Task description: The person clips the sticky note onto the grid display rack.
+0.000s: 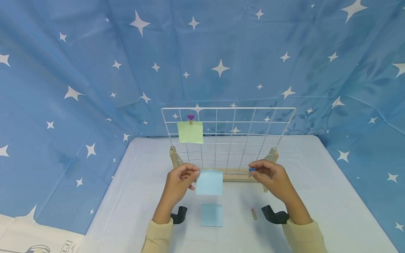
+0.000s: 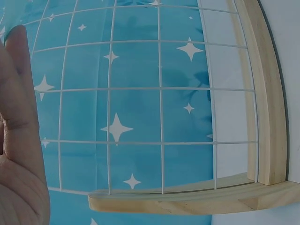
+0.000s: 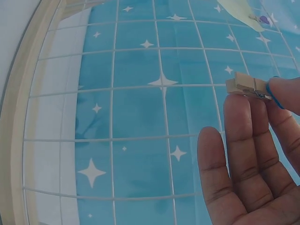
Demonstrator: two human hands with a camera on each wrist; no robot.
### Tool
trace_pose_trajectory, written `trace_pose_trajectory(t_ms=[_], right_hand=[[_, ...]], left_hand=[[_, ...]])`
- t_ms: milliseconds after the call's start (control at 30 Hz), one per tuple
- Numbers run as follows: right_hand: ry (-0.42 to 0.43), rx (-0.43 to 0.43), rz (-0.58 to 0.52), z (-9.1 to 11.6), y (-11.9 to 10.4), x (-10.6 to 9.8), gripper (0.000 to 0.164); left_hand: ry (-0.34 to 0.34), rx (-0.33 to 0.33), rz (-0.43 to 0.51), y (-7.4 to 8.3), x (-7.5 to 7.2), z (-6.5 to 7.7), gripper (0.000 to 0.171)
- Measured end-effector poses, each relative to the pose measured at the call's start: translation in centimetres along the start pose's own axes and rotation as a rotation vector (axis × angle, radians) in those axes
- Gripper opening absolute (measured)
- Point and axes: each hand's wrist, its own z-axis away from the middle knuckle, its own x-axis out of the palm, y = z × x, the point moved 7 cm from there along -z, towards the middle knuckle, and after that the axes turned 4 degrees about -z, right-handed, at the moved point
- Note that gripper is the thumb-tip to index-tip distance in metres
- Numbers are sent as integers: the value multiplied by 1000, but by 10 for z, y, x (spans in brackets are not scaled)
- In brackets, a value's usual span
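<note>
Tabletop [image 1: 126,207], pale, round-cornered at the far side, beneath both hands. Beyond and to either side of the hands, creased blue backdrop [image 1: 220,84] printed with white four-pointed stars. Ahead of the fingertips, white wire grid [image 2: 161,88] in wooden stand [image 2: 272,93]. Ahead of the left hand [image 1: 178,181], green sticky note [image 1: 190,133] on the grid, under purple-heart clip [image 1: 191,118]. Far out to the left of that hand, cream printed sheet [image 1: 15,233], with lettering too small and cut off to read. Left thumb and fingers pinched on pale blue sticky note [image 1: 209,183], by its left edge. Right hand [image 1: 272,175] clamped by thumb and forefinger on blue-topped wooden clothespin [image 3: 246,84]. Nearer the body than the left hand's note, blue sticky pad [image 1: 211,215]; just left of the right wrist, loose clothespin [image 1: 254,213].
</note>
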Motion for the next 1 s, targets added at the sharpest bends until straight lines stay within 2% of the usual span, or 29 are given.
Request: trace_pose_trajectory(t_ms=[400,1000], right_hand=[[-24,-28,-15,-8,-9,2,20],[-12,-33,37,-22,-18,1,18]], left_hand=[[-2,33,13,10,1,-6,8],[-21,75,28,22,4,-14,10]])
